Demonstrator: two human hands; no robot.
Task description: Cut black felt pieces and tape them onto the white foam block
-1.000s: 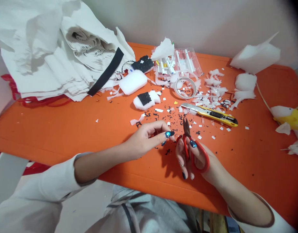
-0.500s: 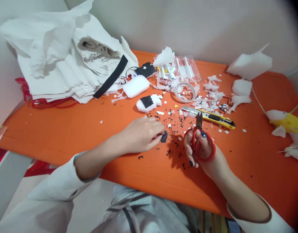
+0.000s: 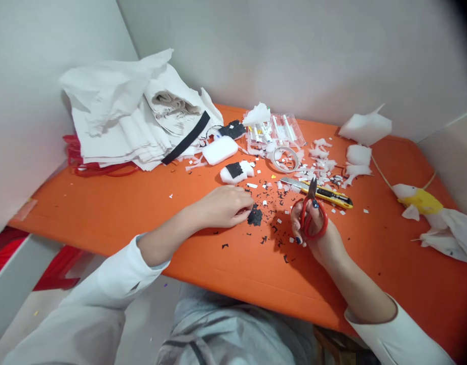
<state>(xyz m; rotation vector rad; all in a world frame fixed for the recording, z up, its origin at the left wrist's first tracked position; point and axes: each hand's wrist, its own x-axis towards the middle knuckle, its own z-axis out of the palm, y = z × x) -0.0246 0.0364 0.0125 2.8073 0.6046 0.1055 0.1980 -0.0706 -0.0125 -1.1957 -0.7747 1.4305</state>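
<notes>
My right hand [image 3: 320, 234] holds a pair of red-handled scissors [image 3: 310, 213], with fingers through the loops and the dark blades pointing away from me. The blades look nearly closed, with nothing between them. My left hand [image 3: 230, 207] rests on the orange table, fingers curled and drawn together. Its fingertips touch the edge of a small heap of black cut pieces [image 3: 255, 216]; whatever they may pinch is hidden. Just beyond lies a white padded fish-like shape [image 3: 239, 173] with black pieces covering its middle. Black and white snippets are scattered between my hands.
A yellow box cutter [image 3: 330, 195] lies behind the scissors, blade out. Beyond are a tape roll [image 3: 285, 171], a white foam block [image 3: 220, 151], a marker case [image 3: 294, 133] and a black strip [image 3: 188, 137]. White sheets [image 3: 115, 121] pile up left; a yellow-white fish figure [image 3: 421, 200] lies right.
The camera view has tilted up and shifted. My left fingers sit slightly back from the black heap, so more of it shows. The scissors stay in my right hand.
</notes>
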